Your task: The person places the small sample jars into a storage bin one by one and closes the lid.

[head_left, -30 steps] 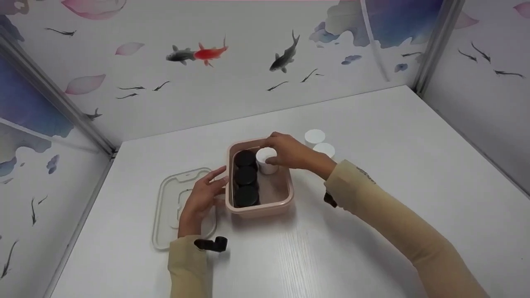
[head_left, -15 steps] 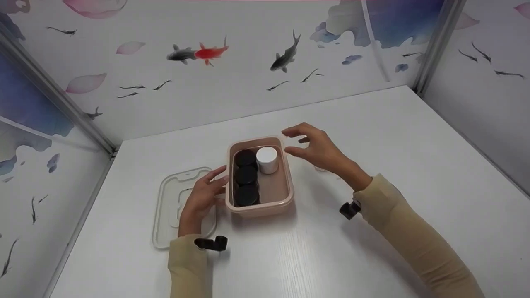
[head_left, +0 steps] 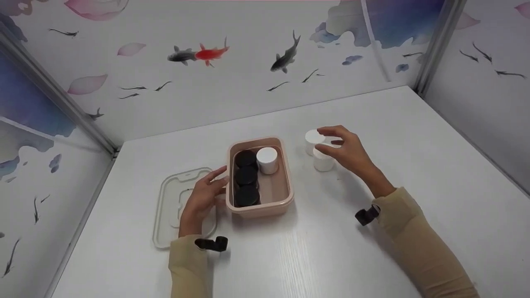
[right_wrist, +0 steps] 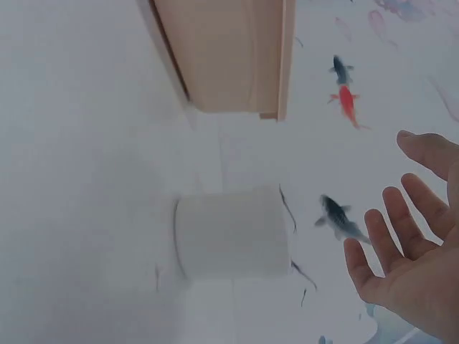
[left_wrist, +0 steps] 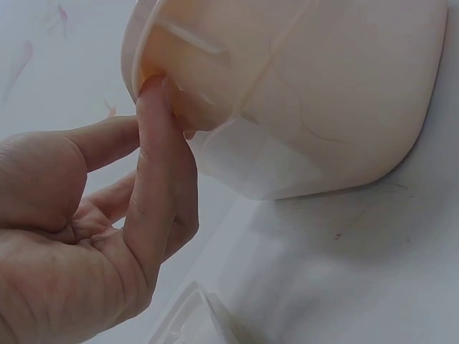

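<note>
Left hand [head_left: 203,195]: extended fingers touch pink rectangular plastic box [head_left: 265,208]. Right hand [head_left: 351,152]: released fingers beside white cylindrical containers [head_left: 323,163], right of box.

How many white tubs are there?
3. One white tub stands in the pink box, at its far right. On the table are the farther tub and the nearer tub, both by the right hand. Another could hide behind the hand.

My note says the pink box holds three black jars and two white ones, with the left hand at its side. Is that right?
Not quite: the head view shows only one white jar in the pink box. The three black jars and the left hand at its side are as you noted.
</note>
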Demonstrator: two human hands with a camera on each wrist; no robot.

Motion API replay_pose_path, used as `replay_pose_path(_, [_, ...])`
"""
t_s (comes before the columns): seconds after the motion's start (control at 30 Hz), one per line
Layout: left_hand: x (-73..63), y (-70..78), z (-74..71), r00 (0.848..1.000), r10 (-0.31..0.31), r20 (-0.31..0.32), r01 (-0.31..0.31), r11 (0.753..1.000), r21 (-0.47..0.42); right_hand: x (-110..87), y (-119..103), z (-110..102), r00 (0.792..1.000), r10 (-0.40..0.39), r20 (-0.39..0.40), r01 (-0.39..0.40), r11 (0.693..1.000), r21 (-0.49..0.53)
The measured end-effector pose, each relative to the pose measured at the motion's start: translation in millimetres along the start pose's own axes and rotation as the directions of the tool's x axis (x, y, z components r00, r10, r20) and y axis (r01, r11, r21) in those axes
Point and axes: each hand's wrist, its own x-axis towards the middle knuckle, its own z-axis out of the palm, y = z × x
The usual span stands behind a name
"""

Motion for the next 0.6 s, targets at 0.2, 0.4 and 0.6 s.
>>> replay_pose_path(0.2, [-0.5,0.3,-1.3,1.0,0.0,-0.001,0.0,1.0,0.008,2.8,18.1,-3.8,0.997,0.073,0.001,-0.073,0.997,-0.011])
replay_pose_path(0.4, [-1.2,0.6,-0.6,1.0,0.003,-0.002,-0.003,1.0,0.002,3.5,32.5,-5.4,0.982,0.175,0.069,-0.175,0.985,-0.005])
replay_pose_path(0.6, [-0.5,0.3,1.2,1.0,0.008,0.003,-0.008,1.0,-0.021,4.4,40.6,-6.6,0.953,0.273,0.128,-0.275,0.961,-0.001])
